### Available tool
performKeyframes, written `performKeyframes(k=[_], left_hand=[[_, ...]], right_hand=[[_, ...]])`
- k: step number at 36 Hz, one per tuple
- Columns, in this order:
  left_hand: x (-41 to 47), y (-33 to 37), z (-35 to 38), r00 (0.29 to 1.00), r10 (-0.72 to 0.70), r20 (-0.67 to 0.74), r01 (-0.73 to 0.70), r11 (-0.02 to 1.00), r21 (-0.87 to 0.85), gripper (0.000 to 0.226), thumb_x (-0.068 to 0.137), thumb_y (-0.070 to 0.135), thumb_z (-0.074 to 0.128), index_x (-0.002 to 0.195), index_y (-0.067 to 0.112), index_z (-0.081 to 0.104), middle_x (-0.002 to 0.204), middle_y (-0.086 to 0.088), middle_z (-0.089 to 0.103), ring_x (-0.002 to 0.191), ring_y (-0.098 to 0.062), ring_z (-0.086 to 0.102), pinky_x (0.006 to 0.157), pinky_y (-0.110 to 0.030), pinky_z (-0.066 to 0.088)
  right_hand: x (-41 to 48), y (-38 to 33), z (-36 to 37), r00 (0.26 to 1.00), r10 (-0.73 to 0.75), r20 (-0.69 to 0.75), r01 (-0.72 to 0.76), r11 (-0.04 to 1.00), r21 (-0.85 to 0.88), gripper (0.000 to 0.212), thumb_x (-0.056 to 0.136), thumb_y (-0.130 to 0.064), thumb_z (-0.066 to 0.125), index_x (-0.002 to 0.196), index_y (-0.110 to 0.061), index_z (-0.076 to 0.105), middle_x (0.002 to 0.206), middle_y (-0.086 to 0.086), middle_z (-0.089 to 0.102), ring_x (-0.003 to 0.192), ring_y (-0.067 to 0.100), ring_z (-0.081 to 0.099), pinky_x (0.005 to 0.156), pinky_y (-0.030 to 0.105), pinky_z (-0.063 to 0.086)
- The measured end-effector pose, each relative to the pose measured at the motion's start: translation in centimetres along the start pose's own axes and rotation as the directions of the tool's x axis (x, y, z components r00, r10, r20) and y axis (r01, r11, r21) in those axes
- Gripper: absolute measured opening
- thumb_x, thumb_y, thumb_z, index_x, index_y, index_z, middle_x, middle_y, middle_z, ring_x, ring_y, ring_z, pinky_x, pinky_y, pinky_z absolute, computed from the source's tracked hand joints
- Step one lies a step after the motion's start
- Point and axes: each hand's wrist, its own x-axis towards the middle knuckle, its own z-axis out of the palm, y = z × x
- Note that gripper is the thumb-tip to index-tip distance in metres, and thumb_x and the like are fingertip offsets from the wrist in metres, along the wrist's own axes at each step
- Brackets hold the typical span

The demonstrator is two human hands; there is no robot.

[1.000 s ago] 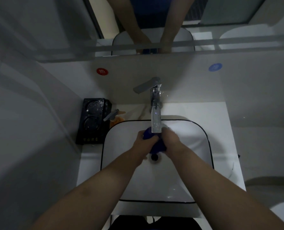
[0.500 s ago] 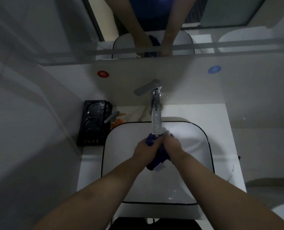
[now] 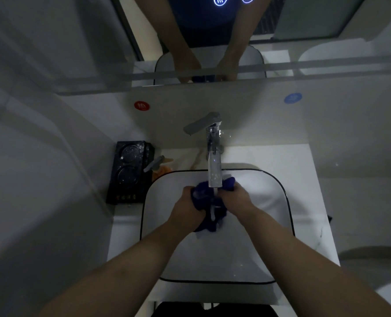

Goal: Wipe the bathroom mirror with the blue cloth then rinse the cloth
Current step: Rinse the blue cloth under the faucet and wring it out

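Light level low throughout, with a bluish-grey cast and weak contrast. The brightest area is the white basin (image 3: 265, 202) at centre, which looks lit from overhead. Small glints show on the tap (image 3: 213, 156) and the water stream. Two glowing icons (image 3: 219, 0) in the mirror (image 3: 315, 49) at 12 o'clock slightly bloom. A soft-edged shadow lies in the basin at 3 o'clock of my hands. The blue cloth (image 3: 203, 197) reads as deep navy, its folds barely separable. The black box (image 3: 128, 172) at 9 o'clock is nearly featureless. Wide-angle bowing bends wall lines at 9 and 3 o'clock. General softness; corners smeared.
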Motion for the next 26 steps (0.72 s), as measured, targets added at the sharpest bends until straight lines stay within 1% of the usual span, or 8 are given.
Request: performKeyframes(k=[2,7,11,13,19,22,24,26], left_hand=[[-1.8,1.6,-1.2,0.999,0.021,-0.03,-0.02,0.998,0.059,0.045,0.094,0.019,0.072,0.134,0.019,0.051,0.113,0.002,0.064,0.098,-0.017,0.066,0.086,-0.035,0.054],[-2.3,0.7,-2.2,0.994,-0.004,-0.106,0.018,0.991,0.133,0.053,0.093,0.021,0.071,0.142,0.022,0.051,0.125,-0.005,0.051,0.097,-0.028,0.066,0.087,-0.037,0.056],[-1.5,-1.0,-3.5,0.975,-0.127,-0.181,0.141,0.988,0.069,0.046,0.101,0.017,0.065,0.144,0.014,0.049,0.105,-0.009,0.068,0.083,-0.021,0.064,0.055,-0.021,0.043],[-1.1,-1.6,-4.0,0.972,-0.158,-0.177,0.163,0.986,0.015,0.036,0.103,0.015,0.064,0.138,0.012,0.056,0.106,-0.01,0.07,0.081,-0.02,0.064,0.05,-0.018,0.043],[-1.6,-0.4,-3.7,0.987,0.006,-0.159,0.012,0.994,0.106,0.038,0.099,0.015,0.062,0.136,0.024,0.066,0.126,-0.003,0.074,0.114,-0.026,0.07,0.1,-0.039,0.059],[-1.0,-0.1,-2.9,0.989,-0.033,-0.141,0.048,0.993,0.109,0.039,0.101,0.017,0.055,0.138,0.025,0.066,0.134,-0.005,0.07,0.121,-0.029,0.067,0.106,-0.04,0.055],[-0.8,0.7,-2.9,0.984,-0.047,-0.171,0.051,0.998,0.023,0.036,0.107,0.014,0.051,0.139,0.018,0.066,0.138,-0.005,0.067,0.126,-0.026,0.063,0.106,-0.027,0.046],[-0.8,2.1,-3.8,0.971,-0.046,-0.236,0.032,0.998,-0.061,0.031,0.112,0.017,0.047,0.136,0.016,0.067,0.132,-0.005,0.068,0.114,-0.018,0.063,0.095,-0.016,0.041]], right_hand=[[0.1,0.0,-0.5,0.999,0.035,-0.02,-0.035,0.999,0.028,0.014,0.09,-0.008,0.069,0.103,-0.004,0.071,0.081,0.003,0.071,0.08,0.022,0.068,0.076,0.037,0.059],[-0.5,0.0,-2.1,0.994,0.113,0.003,-0.112,0.99,0.088,0.018,0.08,-0.009,0.072,0.094,-0.019,0.071,0.09,0.009,0.074,0.083,0.028,0.07,0.075,0.043,0.06],[-0.5,0.4,-3.8,0.982,0.14,-0.124,-0.123,0.984,0.132,0.006,0.092,-0.015,0.066,0.094,-0.021,0.069,0.095,0.01,0.072,0.089,0.031,0.07,0.083,0.052,0.066],[-0.4,0.8,-4.6,0.978,0.137,-0.157,-0.126,0.989,0.08,0.009,0.096,-0.017,0.063,0.088,-0.021,0.065,0.095,0.009,0.07,0.085,0.028,0.067,0.084,0.052,0.066],[-0.5,1.6,-4.8,0.986,0.153,-0.071,-0.158,0.985,-0.068,0.019,0.101,-0.029,0.058,0.102,-0.01,0.063,0.092,0.009,0.067,0.088,0.032,0.068,0.084,0.045,0.06],[-0.4,2.1,-4.6,0.996,0.074,-0.043,-0.084,0.957,-0.276,0.02,0.1,-0.019,0.057,0.115,-0.012,0.047,0.112,0.013,0.06,0.109,0.035,0.062,0.096,0.042,0.052],[-0.1,2.5,-4.3,1.0,0.02,-0.017,-0.025,0.905,-0.425,0.03,0.095,-0.016,0.057,0.123,-0.01,0.052,0.122,0.017,0.06,0.115,0.039,0.061,0.1,0.042,0.051],[0.1,3.0,-4.2,1.0,-0.025,0.0,0.021,0.86,-0.511,0.041,0.09,-0.02,0.056,0.128,-0.007,0.06,0.127,0.018,0.06,0.12,0.04,0.06,0.105,0.044,0.052]])
